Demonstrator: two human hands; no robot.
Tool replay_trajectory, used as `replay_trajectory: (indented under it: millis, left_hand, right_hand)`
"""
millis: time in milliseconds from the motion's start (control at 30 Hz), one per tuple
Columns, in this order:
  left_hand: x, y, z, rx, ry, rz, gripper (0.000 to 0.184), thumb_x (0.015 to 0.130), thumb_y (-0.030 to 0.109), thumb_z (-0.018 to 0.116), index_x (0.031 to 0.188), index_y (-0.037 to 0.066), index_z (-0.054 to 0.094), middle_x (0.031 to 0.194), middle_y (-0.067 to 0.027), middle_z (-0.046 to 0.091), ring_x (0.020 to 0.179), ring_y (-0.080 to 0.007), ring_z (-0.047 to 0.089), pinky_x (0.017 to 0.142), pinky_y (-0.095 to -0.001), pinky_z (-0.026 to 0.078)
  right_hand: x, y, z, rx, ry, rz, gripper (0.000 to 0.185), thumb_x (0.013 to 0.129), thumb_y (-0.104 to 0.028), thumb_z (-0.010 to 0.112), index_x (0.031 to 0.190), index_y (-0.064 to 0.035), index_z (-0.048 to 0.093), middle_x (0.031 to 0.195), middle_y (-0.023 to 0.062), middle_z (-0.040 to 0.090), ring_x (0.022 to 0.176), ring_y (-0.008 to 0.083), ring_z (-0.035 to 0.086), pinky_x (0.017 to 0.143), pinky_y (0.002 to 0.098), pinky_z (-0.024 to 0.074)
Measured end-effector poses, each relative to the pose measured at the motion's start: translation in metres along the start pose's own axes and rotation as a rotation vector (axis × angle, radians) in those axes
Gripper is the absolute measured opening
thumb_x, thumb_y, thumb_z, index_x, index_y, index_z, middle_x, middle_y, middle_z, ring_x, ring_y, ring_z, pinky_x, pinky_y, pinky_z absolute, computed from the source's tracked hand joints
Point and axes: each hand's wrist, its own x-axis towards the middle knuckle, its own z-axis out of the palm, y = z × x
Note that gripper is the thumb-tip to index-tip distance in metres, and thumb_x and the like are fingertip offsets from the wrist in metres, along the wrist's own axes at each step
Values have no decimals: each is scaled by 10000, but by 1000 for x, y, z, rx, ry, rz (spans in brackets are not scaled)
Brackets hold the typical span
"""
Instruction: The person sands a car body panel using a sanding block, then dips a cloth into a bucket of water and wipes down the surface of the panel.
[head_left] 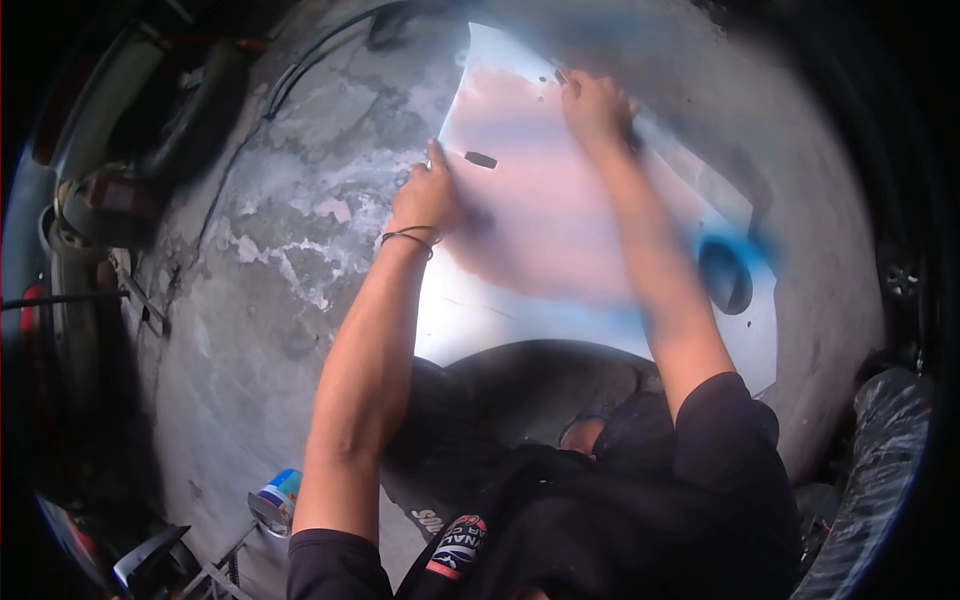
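A white car body panel (pixel 560 220) with a wide pinkish patch lies tilted before me, its curved wheel-arch edge toward my body. My left hand (pixel 425 195) grips the panel's left edge near a small dark slot, its index finger stretched along the edge. At the upper right edge, my right hand (pixel 598 110) has its fingers curled over the rim beside small holes. A round dark opening shows near the panel's right corner.
Stained concrete floor (pixel 290 220) surrounds the panel. A can with a blue label (pixel 280 492) stands at the lower left. Car parts and a dark hose line the left side; a plastic-wrapped item (pixel 880 470) lies at the lower right.
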Motion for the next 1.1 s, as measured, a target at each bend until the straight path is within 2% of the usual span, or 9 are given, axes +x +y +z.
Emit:
replay_trajectory:
  millis: [200, 367, 500, 600, 667, 867, 900, 967, 1100]
  left_hand:
    - [-7, 7, -9, -30, -2, 3, 1519, 716, 589, 980, 1749, -68, 81, 1466, -404, 576, 1293, -544, 673, 1095, -529, 580]
    - [-10, 5, -13, -34, -5, -8, 1510, 726, 589, 987, 1749, -64, 89, 1466, -398, 575, 1266, -533, 690, 1063, -535, 597]
    - [-13, 9, -15, -41, 12, -10, 1509, 726, 591, 989, 1747, -66, 93, 1460, -398, 579, 1249, -535, 697, 1038, -537, 608]
    - [-16, 7, -10, -47, 31, 3, 1505, 727, 584, 991, 1747, -66, 95, 1450, -398, 587, 1247, -536, 697, 1029, -533, 611]
    - [-17, 10, -16, -34, 37, 23, 1503, 728, 580, 991, 1748, -64, 95, 1445, -396, 591, 1246, -535, 698, 1025, -530, 613]
    - [-18, 9, -17, -29, 17, 5, 1517, 708, 601, 991, 1747, -63, 107, 1417, -390, 615, 1221, -526, 712, 1014, -505, 617]
    - [-16, 8, -14, -27, 23, 11, 1517, 702, 611, 987, 1744, -66, 116, 1408, -391, 621, 1214, -526, 715, 1012, -504, 617]
    - [-16, 8, -18, -29, 39, 6, 1518, 696, 620, 983, 1741, -70, 126, 1399, -391, 627, 1207, -527, 718, 1010, -502, 617]
    - [-29, 9, -27, -103, 44, 34, 1489, 694, 600, 978, 1741, -58, 149, 1391, -385, 635, 1213, -526, 715, 1019, -511, 609]
  right_hand:
    - [-67, -8, -28, 16, 44, -237, 282, 1089, -343, 628, 1311, -220, 750, 1286, 110, 695, 1247, 375, 651, 1111, 588, 437]
    - [-10, -6, 2, 132, 0, -134, 349, 1064, -348, 695, 1387, -246, 779, 1352, 66, 700, 1266, 300, 641, 1137, 529, 408]
    - [-26, 11, -11, 113, -7, -274, 333, 1055, -325, 708, 1373, -265, 787, 1343, 52, 702, 1279, 296, 634, 1140, 516, 411]
    - [-40, 15, -16, 183, -72, -370, 370, 1053, -403, 698, 1399, -287, 757, 1403, 84, 699, 1353, 373, 605, 1150, 619, 411]
    - [-17, -3, 3, 200, -15, -398, 329, 1026, -341, 740, 1347, -288, 789, 1338, 26, 693, 1276, 310, 629, 1138, 530, 413]
    - [26, -76, 34, 83, -90, -209, 339, 1013, -365, 734, 1342, -287, 763, 1365, 57, 672, 1271, 346, 632, 1115, 558, 433]
    - [14, -83, 31, 81, -87, -217, 339, 1013, -365, 734, 1342, -287, 763, 1365, 57, 672, 1271, 346, 632, 1115, 558, 433]
    - [-19, -89, 28, 169, -115, -476, 334, 1025, -363, 715, 1352, -320, 771, 1285, 111, 701, 1190, 387, 641, 1079, 577, 450]
    - [16, -74, 30, 202, -117, -452, 360, 1039, -372, 707, 1393, -340, 760, 1350, 103, 726, 1263, 403, 642, 1116, 593, 450]
